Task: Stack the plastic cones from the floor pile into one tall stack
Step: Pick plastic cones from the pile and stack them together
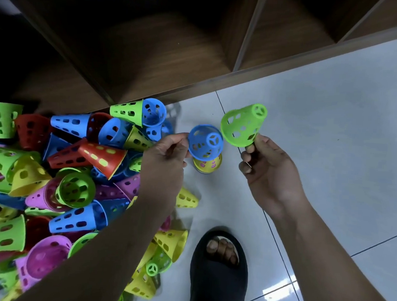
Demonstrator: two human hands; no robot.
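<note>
A large pile of perforated plastic cones (53, 177) in green, blue, red, yellow and pink covers the floor on the left. A short stack (207, 167) with a yellow cone showing stands upright on the white tile at centre. My left hand (167, 155) pinches the rim of a blue cone (206, 142) held just above that stack, tip up. My right hand (265, 167) pinches the rim of a green cone (242, 127), tilted, up and to the right of the stack.
A dark wooden shelf unit (175, 45) runs along the back, right behind the pile. My foot in a black slipper (218, 271) rests on the tile near the bottom centre. White tiled floor (333, 111) spreads to the right.
</note>
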